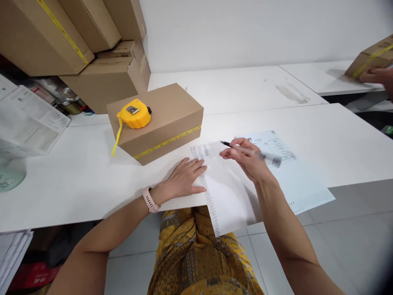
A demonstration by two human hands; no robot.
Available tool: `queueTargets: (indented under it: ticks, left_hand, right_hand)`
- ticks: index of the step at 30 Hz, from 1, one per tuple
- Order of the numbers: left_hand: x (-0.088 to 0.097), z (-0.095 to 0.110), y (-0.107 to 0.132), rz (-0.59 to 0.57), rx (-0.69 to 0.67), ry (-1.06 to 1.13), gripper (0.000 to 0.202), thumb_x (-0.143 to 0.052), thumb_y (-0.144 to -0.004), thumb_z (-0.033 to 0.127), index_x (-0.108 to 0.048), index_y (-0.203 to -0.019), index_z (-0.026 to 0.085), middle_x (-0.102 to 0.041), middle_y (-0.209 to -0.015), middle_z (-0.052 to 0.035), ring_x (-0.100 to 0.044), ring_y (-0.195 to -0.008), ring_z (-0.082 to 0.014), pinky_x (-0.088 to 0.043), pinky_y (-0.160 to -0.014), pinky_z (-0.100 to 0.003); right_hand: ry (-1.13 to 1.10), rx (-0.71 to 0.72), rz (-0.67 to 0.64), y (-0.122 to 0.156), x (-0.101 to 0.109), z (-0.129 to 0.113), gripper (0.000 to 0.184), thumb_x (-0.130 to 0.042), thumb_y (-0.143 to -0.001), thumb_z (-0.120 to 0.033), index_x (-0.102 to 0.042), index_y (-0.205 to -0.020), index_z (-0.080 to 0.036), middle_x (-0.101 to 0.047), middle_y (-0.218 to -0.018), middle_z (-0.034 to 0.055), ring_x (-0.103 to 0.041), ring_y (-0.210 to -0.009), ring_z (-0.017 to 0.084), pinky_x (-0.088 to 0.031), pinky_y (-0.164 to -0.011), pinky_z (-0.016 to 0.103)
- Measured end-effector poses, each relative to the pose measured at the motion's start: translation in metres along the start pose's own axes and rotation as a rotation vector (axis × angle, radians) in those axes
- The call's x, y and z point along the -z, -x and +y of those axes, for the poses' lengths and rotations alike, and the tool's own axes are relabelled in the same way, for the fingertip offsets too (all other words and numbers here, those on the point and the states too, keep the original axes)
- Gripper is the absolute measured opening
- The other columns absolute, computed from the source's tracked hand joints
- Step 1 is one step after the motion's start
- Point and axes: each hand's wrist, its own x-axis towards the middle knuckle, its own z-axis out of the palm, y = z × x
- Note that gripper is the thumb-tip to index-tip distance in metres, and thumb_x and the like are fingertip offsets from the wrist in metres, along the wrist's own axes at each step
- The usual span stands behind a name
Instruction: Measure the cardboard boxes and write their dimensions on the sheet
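Note:
My left hand [188,177] lies flat with fingers spread, its tips on the left margin of a white sheet of paper [229,196] with columns of small writing. A pen [242,149] is pinched in my right hand [249,157], its dark tip pointing left above the sheet; its rear end is smeared by motion. Partly under that sheet and my right forearm is a bluish printed page [307,186]. Beyond my left hand stands a cardboard box [172,127] with a yellow measuring strip along its side. A yellow tape measure [135,114] rests on top of it.
Large cardboard boxes [101,82] are stacked at the back left. A white carton [33,123] and a green glass container [10,178] stand at the left of the white table [92,184]. At the far right, another person's hand [376,76] touches a taped box [370,57].

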Motion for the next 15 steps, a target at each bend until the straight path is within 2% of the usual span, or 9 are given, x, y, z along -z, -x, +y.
queueTargets:
  ticks: [2, 3, 5, 6, 8, 10, 11, 13, 15]
  left_hand:
    - [0.003, -0.001, -0.004, -0.001, -0.014, -0.016, 0.067, -0.064, -0.088, 0.062, -0.056, -0.139, 0.020, -0.051, -0.150, -0.0176, -0.047, -0.137, -0.0362, -0.026, -0.116, -0.054]
    - [0.006, -0.003, -0.006, -0.004, -0.026, -0.018, 0.065, -0.065, -0.088, 0.061, -0.058, -0.137, 0.020, -0.053, -0.148, -0.0172, -0.049, -0.134, -0.0361, -0.030, -0.114, -0.054]
    - [0.012, -0.008, -0.010, -0.016, -0.047, -0.017, 0.058, -0.065, -0.088, 0.058, -0.062, -0.133, 0.021, -0.056, -0.144, -0.0158, -0.052, -0.127, -0.0354, -0.036, -0.107, -0.052]
    - [0.015, -0.012, -0.012, -0.022, -0.055, -0.020, 0.055, -0.065, -0.089, 0.056, -0.063, -0.131, 0.021, -0.057, -0.143, -0.0150, -0.053, -0.125, -0.0351, -0.037, -0.105, -0.051]
    - [0.019, -0.020, -0.016, -0.027, -0.073, -0.028, 0.050, -0.067, -0.089, 0.052, -0.066, -0.128, 0.022, -0.059, -0.142, -0.0135, -0.052, -0.123, -0.0343, -0.038, -0.104, -0.050]
    - [0.022, -0.027, -0.019, -0.019, -0.090, -0.030, 0.049, -0.071, -0.087, 0.050, -0.067, -0.127, 0.021, -0.060, -0.142, -0.0124, -0.052, -0.124, -0.0333, -0.038, -0.104, -0.049]
    - [0.022, -0.030, -0.020, -0.012, -0.094, -0.027, 0.050, -0.073, -0.086, 0.050, -0.068, -0.126, 0.021, -0.060, -0.142, -0.0121, -0.052, -0.124, -0.0330, -0.038, -0.105, -0.048]
    - [0.020, -0.033, -0.021, 0.002, -0.096, -0.013, 0.052, -0.077, -0.082, 0.050, -0.069, -0.125, 0.021, -0.062, -0.139, -0.0117, -0.053, -0.123, -0.0327, -0.039, -0.103, -0.047]
    - [0.018, -0.034, -0.021, 0.015, -0.093, -0.002, 0.053, -0.079, -0.080, 0.050, -0.069, -0.124, 0.022, -0.063, -0.137, -0.0112, -0.054, -0.121, -0.0326, -0.039, -0.103, -0.047]
  right_hand:
    - [0.038, -0.013, 0.089, -0.008, -0.012, 0.010, 0.041, -0.072, -0.081, -0.062, -0.054, -0.079, -0.025, -0.063, -0.057, -0.0024, -0.062, -0.057, 0.015, -0.052, -0.065, 0.032]
    - [0.051, -0.034, 0.112, -0.013, -0.017, 0.014, 0.047, -0.063, -0.083, -0.070, -0.052, -0.078, -0.025, -0.058, -0.052, -0.0036, -0.058, -0.053, 0.014, -0.050, -0.062, 0.031]
    - [0.054, -0.093, 0.088, -0.024, -0.025, 0.021, 0.058, -0.047, -0.084, -0.081, -0.055, -0.085, -0.024, -0.059, -0.057, -0.0016, -0.060, -0.058, 0.016, -0.051, -0.064, 0.032]
    - [0.051, -0.122, 0.050, -0.028, -0.028, 0.024, 0.061, -0.046, -0.084, -0.082, -0.057, -0.092, -0.023, -0.064, -0.064, 0.0012, -0.064, -0.065, 0.017, -0.052, -0.068, 0.034]
    - [0.052, -0.155, 0.002, -0.035, -0.032, 0.030, 0.059, -0.060, -0.079, -0.077, -0.061, -0.099, -0.021, -0.070, -0.081, 0.0054, -0.066, -0.078, 0.018, -0.052, -0.076, 0.035]
    - [0.097, -0.149, 0.038, -0.039, -0.033, 0.038, 0.050, -0.073, -0.073, -0.066, -0.063, -0.090, -0.020, -0.067, -0.079, 0.0031, -0.062, -0.074, 0.016, -0.050, -0.074, 0.032]
    - [0.140, -0.133, 0.069, -0.039, -0.033, 0.042, 0.045, -0.074, -0.073, -0.062, -0.063, -0.084, -0.020, -0.064, -0.074, 0.0006, -0.058, -0.069, 0.014, -0.048, -0.071, 0.031]
    - [0.260, -0.083, 0.112, -0.038, -0.033, 0.049, 0.040, -0.068, -0.080, -0.060, -0.060, -0.076, -0.021, -0.057, -0.067, -0.0023, -0.050, -0.063, 0.013, -0.043, -0.066, 0.029]
    - [0.371, -0.027, 0.099, -0.036, -0.032, 0.054, 0.037, -0.060, -0.088, -0.057, -0.060, -0.078, -0.021, -0.057, -0.070, -0.0021, -0.050, -0.066, 0.013, -0.042, -0.066, 0.029]
